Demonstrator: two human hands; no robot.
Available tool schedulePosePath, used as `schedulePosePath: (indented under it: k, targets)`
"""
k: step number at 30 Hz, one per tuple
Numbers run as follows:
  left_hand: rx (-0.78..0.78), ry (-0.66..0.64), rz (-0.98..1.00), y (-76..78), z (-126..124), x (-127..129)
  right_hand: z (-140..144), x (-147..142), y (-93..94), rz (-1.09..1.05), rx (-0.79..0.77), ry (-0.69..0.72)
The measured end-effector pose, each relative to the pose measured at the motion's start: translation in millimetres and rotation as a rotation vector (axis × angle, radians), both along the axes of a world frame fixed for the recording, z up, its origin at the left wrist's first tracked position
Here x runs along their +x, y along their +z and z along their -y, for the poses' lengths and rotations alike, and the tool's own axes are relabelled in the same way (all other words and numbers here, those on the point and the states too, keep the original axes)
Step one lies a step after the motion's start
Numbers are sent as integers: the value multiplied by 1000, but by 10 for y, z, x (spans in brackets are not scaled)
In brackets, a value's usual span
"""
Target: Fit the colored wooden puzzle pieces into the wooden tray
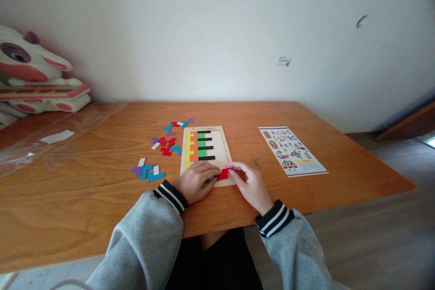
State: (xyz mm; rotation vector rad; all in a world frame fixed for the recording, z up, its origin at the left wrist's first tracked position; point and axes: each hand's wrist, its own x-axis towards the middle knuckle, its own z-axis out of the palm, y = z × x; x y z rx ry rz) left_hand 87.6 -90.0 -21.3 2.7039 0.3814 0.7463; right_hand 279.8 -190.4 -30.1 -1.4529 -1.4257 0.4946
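Observation:
A wooden puzzle board [220,149] lies in front of me, with yellow, orange, green and black pieces set side by side in its left and middle part. My left hand [197,180] rests across the board's near left corner, its fingers stretched out flat towards the right. At the near right corner, my right hand [249,183] pinches the edge of a red puzzle piece [224,173] between thumb and fingers. A bit of purple [216,178] shows beside the red piece, partly under the left fingertips. What lies beneath the left palm is hidden.
Loose red, blue, purple and white pieces [165,151] are scattered left of the board, with another group [147,172] nearer me. A printed pattern sheet [291,152] lies on the right. Clear plastic wrapping [64,145] and a cow-shaped toy keyboard [41,77] are at the far left.

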Motion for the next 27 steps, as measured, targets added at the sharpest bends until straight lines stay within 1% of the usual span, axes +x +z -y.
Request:
schedulePosePath:
  k: [5,15,19,24,27]
  targets:
    - [-11,30,4,-18,0,-4,4,1,-5,-9,1,7]
    - [10,74,36,-55,-4,-11,9,4,-24,-81,29,-31]
    - [16,70,34,-50,-3,-3,-1,7,-23,-39,2,-36]
    - [17,25,25,-25,0,8,-18,-11,19,57,-16,-21]
    - [21,19,29,-29,0,10,-19,-16,25,59,-25,-5]
